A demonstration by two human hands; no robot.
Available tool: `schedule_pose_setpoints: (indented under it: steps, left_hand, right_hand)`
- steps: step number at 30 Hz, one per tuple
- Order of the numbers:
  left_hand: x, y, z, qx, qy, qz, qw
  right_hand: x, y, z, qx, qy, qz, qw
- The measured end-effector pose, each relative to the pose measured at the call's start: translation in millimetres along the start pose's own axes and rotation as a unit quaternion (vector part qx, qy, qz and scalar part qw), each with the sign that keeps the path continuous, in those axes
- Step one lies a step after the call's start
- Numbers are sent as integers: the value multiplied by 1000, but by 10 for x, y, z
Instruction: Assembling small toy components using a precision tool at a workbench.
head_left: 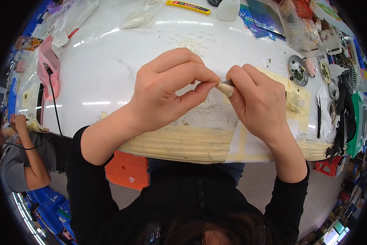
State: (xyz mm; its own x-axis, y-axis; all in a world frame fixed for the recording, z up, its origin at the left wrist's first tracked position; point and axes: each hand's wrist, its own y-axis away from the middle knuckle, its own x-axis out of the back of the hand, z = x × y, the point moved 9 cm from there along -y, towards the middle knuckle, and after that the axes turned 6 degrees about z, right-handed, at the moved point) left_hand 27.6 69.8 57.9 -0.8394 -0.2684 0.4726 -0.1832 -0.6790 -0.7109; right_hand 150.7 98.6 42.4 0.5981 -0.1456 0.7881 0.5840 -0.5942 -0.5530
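Note:
Over the middle of the white table [97, 77] my two hands meet at the fingertips. My left hand [167, 83] is closed in a pinch, thumb against forefinger; anything between those tips is too small to make out. My right hand [259, 100] is closed too, thumb and bent forefinger gripping a small dark grey piece [228, 82] that touches or nearly touches the left fingertips. Cream tape [225, 89] wraps the tip of the right thumb. Tiny white bits lie scattered beyond the hands in a loose pile [190, 44], with more white bits [206, 107] beneath them.
Cream tape strips [175, 143] cover the near table edge, beside a white paper sheet [246, 143]. At right are a round metal tin [298, 70] and a clear container [303, 36]. A pink mesh item [48, 67] trails a black cable. Another person's arm [33, 157] is at left.

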Motion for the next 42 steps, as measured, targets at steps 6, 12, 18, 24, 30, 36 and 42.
schedule_pose_setpoints:
  steps: [6, 12, 18, 24, 30, 36, 42]
  left_hand:
    - [-2, -8, -4, 3, -3, -6, 1000]
    - [-11, -3, 9, -6, -12, -8, 1000]
    - [-10, -13, 56, -44, -37, -9, 998]
    - [-21, -7, 71, -56, -56, -17, 997]
    - [-83, 17, -162, 106, 63, -73, 990]
    - [-290, 337, -561, 459, 315, -92, 826]
    - [-300, 363, -585, 490, 328, -88, 803]
  right_hand:
    - [-7, -3, 24, -3, 1, 6, 1000]
    - [-18, 5, 30, -4, -2, 8, 1000]
    - [-16, -1, 22, -6, 13, -7, 1000]
    - [-20, -4, -10, 8, 36, -19, 999]
    - [-38, 10, -5, 13, 42, -28, 999]
    - [-25, -1, 30, -1, 32, -24, 999]
    - [-48, 5, 52, -10, 21, -34, 999]
